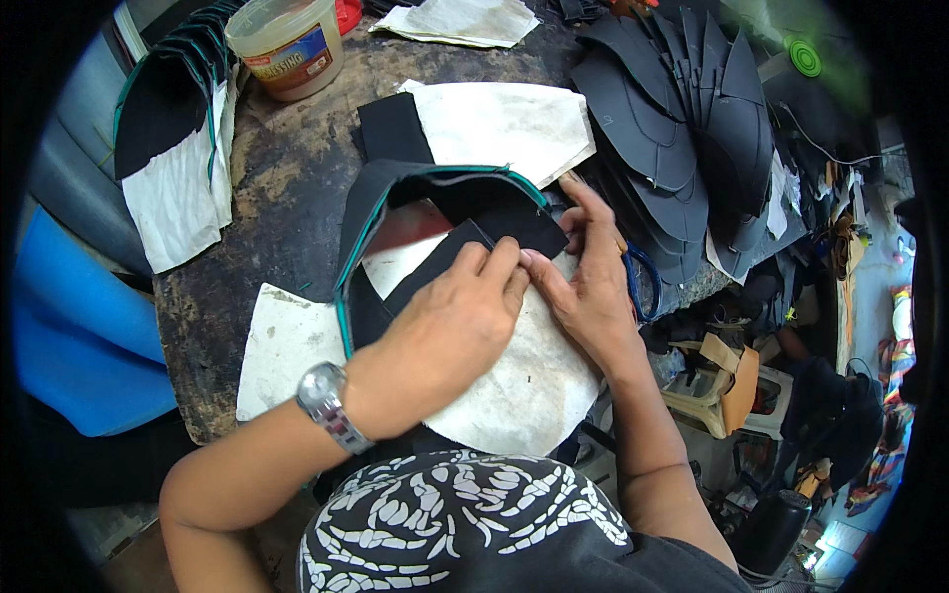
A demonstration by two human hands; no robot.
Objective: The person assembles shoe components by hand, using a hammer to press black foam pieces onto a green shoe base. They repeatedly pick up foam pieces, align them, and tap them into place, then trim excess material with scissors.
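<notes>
A black shoe-upper piece [395, 198] with green edge trim lies on a dark, stained worktable [287, 188], partly over a white lining sheet [524, 385]. My left hand [445, 331], with a metal wristwatch, presses a black strip [514, 225] down with its fingertips. My right hand [588, 282] meets it from the right, fingertips pinching the same strip's edge. A thin stick-like tool sits under the right fingers, mostly hidden.
A plastic tub with a tan lid [289, 42] stands at the back left. Stacked black trimmed pieces with white lining [173, 128] lie at the left. A fan of black cut pieces [682, 128] fills the back right. Blue-handled scissors [645, 282] rest at the table's right edge.
</notes>
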